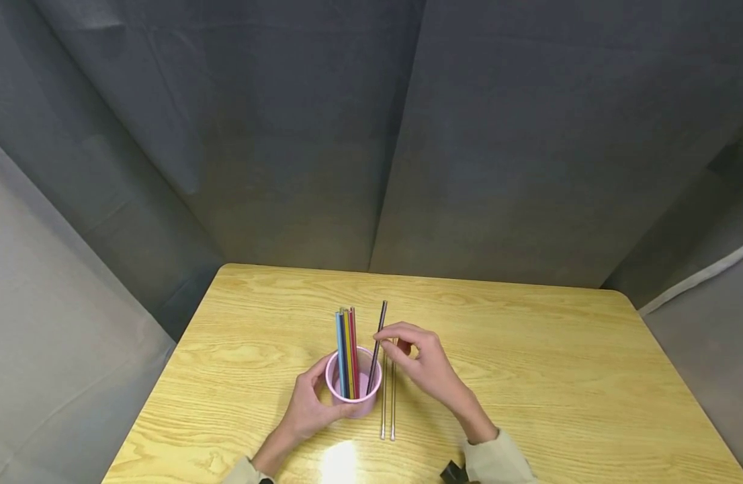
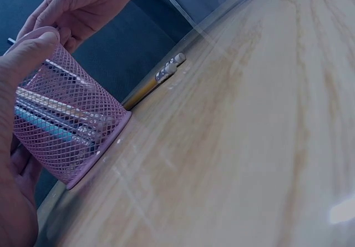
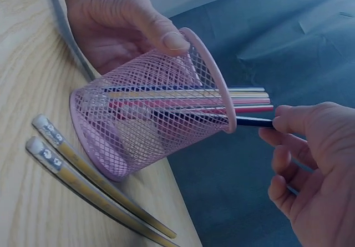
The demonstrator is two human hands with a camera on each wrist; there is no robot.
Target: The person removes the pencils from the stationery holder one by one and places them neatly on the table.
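Observation:
A pink mesh pencil cup stands upright on the table, gripped around its side by my left hand. Several coloured pencils, light blue, dark blue, yellow and red among them, lean together inside it. My right hand pinches a dark pencil between thumb and index finger. That pencil's lower end is inside the cup, at its right side. In the right wrist view, the right hand holds it just beyond the rim, and the left thumb lies over the rim.
Two yellowish pencils with white erasers lie side by side on the wooden table, just right of the cup. A black object sits by the right sleeve. Grey curtains hang behind the table and at its sides.

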